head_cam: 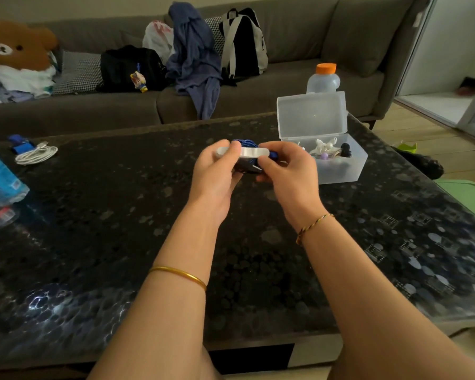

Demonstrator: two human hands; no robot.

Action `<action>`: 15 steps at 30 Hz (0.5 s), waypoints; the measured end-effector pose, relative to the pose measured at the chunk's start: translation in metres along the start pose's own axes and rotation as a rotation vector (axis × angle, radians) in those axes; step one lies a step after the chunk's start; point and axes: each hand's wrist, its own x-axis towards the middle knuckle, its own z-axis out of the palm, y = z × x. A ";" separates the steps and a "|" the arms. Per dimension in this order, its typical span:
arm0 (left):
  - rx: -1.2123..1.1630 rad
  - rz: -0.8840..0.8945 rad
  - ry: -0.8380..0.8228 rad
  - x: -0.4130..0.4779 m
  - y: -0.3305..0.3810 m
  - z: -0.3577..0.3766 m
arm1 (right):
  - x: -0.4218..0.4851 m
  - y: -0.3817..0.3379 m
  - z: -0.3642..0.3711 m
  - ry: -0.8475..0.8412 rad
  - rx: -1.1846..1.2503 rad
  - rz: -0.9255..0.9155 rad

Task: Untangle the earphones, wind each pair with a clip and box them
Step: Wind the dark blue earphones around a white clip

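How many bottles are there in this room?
2. A blue-label bottle sits at the left edge of the table. An orange-cap bottle stands behind the open box. Others may be out of view.

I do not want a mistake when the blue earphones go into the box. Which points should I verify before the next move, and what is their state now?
1. Grip: ok. The left hand and right hand both hold the blue earphones above the table.
2. White clip across the bundle: ok; fully closed: cannot tell.
3. Box lid open: ok, it stands upright.
4. Free room in the box: cannot tell; white earphones already lie inside.
5. Loose cord ends: cannot tell, the hands hide them.
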 end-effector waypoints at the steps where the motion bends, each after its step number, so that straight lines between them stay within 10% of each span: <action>1: 0.044 -0.033 -0.039 0.000 0.000 -0.001 | 0.001 0.000 -0.002 0.013 -0.009 -0.009; 7: 0.357 -0.115 -0.147 0.000 -0.001 -0.008 | 0.005 0.004 -0.008 0.108 -0.093 -0.065; 15: 0.030 -0.079 -0.023 0.001 -0.006 0.002 | 0.002 0.003 -0.003 0.036 0.250 0.127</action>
